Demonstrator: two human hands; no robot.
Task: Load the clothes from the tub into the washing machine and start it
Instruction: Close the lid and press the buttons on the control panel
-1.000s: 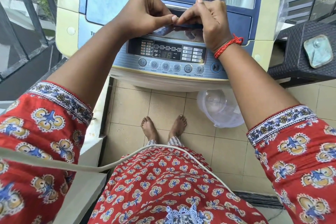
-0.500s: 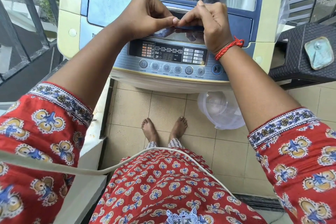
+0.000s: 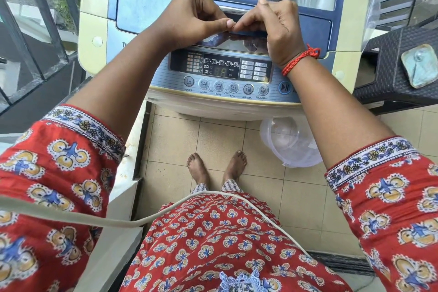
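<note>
A cream and blue LG top-load washing machine point(image 3: 93, 14) stands in front of me. Its blue lid point(image 3: 144, 10) has a clear window, and dark laundry shows dimly through it. My left hand point(image 3: 189, 16) and my right hand point(image 3: 277, 23) meet at the lid's front handle point(image 3: 251, 33), thumbs and fingers pinched on its edge. Just below them the control panel point(image 3: 220, 67) is lit, with faint digits on its display. A round start/pause button point(image 3: 284, 87) sits by my right wrist. The translucent white tub point(image 3: 289, 142) lies on the floor under my right forearm and looks empty.
A dark woven plastic stool point(image 3: 393, 71) with a small greenish dish stands right of the machine. A metal railing point(image 3: 35, 31) and a white ledge point(image 3: 123, 187) run along the left. A white cable point(image 3: 166, 213) crosses my lap. My bare feet stand on beige tiles.
Both hands stay pinched on the lid handle in nearly the same place. The view has shifted slightly, so the machine sits a little lower in frame.
</note>
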